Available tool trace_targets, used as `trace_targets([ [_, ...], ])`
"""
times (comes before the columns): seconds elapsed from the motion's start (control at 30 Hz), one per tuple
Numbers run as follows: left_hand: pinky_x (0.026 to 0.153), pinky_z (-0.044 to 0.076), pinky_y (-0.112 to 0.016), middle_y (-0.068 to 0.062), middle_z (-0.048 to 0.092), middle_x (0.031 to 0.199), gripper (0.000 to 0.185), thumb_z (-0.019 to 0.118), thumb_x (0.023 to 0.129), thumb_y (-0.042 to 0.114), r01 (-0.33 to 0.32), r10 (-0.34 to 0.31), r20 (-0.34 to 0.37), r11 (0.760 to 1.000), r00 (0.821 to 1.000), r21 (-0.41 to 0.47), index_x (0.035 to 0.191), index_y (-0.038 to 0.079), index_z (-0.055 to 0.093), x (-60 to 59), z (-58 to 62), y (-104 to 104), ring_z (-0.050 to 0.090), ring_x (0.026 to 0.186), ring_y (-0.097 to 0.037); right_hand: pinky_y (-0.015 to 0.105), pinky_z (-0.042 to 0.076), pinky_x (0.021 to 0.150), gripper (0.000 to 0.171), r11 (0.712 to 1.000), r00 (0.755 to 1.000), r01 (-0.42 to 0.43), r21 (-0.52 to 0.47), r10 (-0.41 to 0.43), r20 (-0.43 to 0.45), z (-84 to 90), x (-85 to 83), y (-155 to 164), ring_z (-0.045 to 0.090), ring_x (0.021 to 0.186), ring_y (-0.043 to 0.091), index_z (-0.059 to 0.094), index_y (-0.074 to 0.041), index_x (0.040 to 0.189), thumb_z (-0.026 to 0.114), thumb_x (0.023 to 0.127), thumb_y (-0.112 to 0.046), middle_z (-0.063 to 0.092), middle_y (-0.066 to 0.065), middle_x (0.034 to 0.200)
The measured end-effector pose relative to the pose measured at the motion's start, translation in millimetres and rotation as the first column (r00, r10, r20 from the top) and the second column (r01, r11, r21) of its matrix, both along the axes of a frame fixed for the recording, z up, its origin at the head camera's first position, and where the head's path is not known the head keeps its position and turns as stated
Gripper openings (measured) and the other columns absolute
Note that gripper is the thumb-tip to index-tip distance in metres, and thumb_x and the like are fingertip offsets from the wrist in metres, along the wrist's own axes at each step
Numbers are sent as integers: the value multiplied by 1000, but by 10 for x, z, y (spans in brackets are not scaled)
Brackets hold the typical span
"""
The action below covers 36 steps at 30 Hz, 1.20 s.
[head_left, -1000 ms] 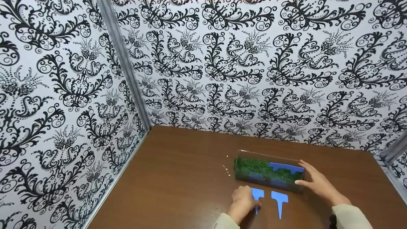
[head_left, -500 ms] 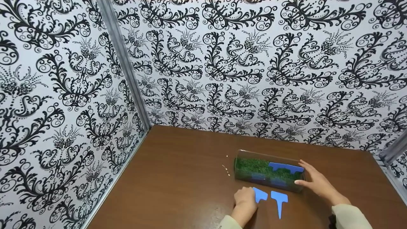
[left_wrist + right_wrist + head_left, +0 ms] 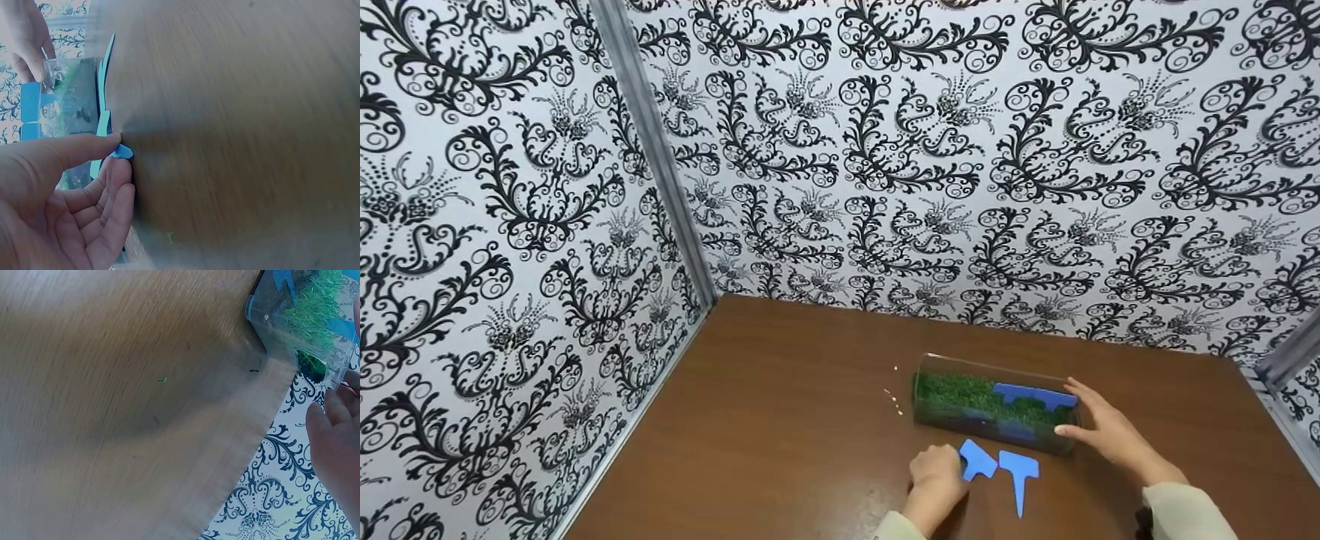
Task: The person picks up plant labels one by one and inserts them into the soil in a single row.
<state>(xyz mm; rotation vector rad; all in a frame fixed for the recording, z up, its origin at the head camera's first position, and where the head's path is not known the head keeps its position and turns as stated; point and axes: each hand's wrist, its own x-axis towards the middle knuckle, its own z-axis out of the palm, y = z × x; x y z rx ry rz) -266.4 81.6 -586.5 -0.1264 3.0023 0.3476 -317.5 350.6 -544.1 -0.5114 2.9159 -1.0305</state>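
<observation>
L hand (image 3: 936,480): nearest the cam, low centre of the table; thumb + fingers pinch the blue tag (image 3: 976,459) by its near end. In the L wrist view the thumb lies straight over curled fingers, w/ a blue bit of the tag poking out between them.
Blue tag: lifted at an angle off the table, wide head pointing up and R, just in front of the box; stem hidden behind the hand.
2nd blue tag (image 3: 1020,472): flat on the table, just R of the held one, T-shaped, head far, stem pointing toward the person; not touching either hand.
R hand (image 3: 1102,427): at the R end of the clear box (image 3: 952,401); thumb on the front corner, fingers spread along the end wall and top edge, steadying it. Fingers only lightly bent, not wrapped round it.
Clear box: long, sits on the table beyond the tags, centre-right; filled w/ green grass-like stuff (image 3: 960,390).
Tags in box (image 3: 1035,394): blue heads stick out of the green toward the R end; count can't tell.
Table (image 3: 780,420): brown wood; a few small pale specks L of the box.
Walls (image 3: 885,150): black-on-white scroll pattern behind and to the L, grey corner post between them.
</observation>
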Motion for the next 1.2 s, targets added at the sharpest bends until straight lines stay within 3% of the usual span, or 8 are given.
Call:
trace_targets([
  [0.17,64,58,-34,-1,76,84,35,86,69,45,15,-14,-35,1000,999,12,81,14,75,28,-17,-27,72,76,-21,76,26,105,79,1000,1000,2,-2,-2,-5,0,0,-3,27,138,61,35,11,147,74,89,-25,25,36,156],
  [0.3,64,58,-35,-2,75,83,29,85,70,39,15,-12,-36,997,999,80,76,13,73,54,0,-49,72,76,-23,76,25,105,79,1000,1000,4,-1,-4,8,0,0,-2,27,138,60,34,11,147,74,89,-25,24,36,156],
  [0.4,61,56,-34,0,74,76,22,83,70,31,27,-20,-58,992,998,120,62,17,69,85,24,-63,71,72,-21,76,26,104,79,1000,1000,1,-3,-1,19,-2,-1,5,26,138,60,33,10,148,73,90,-26,23,35,157],
  [0.57,54,49,-25,10,64,57,28,81,72,23,91,-77,-71,974,994,207,51,23,62,101,27,-114,63,58,-10,76,27,103,79,1000,1000,-14,-8,14,16,-1,-8,7,26,139,61,33,11,148,72,91,-25,23,35,157],
  [0.7,51,45,-22,13,57,50,31,80,75,18,98,-94,-28,944,995,314,51,23,60,84,3,-159,53,50,-6,77,26,104,79,1000,1000,-13,-8,13,7,4,-11,8,26,138,61,33,11,148,73,90,-25,24,36,156],
  [0.83,52,47,-22,12,59,50,28,81,75,17,92,-98,-2,923,995,373,54,24,63,74,-1,-185,53,48,-7,77,25,104,79,1000,1000,-11,-11,11,1,3,-10,11,26,138,61,34,11,147,73,90,-25,24,36,156],
  [1.07,65,53,-27,10,64,68,23,89,70,21,72,-71,-19,890,997,449,70,21,66,63,-43,-223,64,69,-12,77,24,105,80,1000,1000,-9,-8,9,27,0,-13,3,24,138,61,33,10,148,73,90,-27,22,36,157],
  [1.2,68,55,-25,10,70,72,18,90,69,20,72,-61,-40,869,997,490,72,19,72,57,-63,-245,67,72,-11,77,23,105,80,1000,1000,-6,-11,7,28,10,-10,-3,24,139,61,33,10,148,73,89,-26,22,36,157],
])
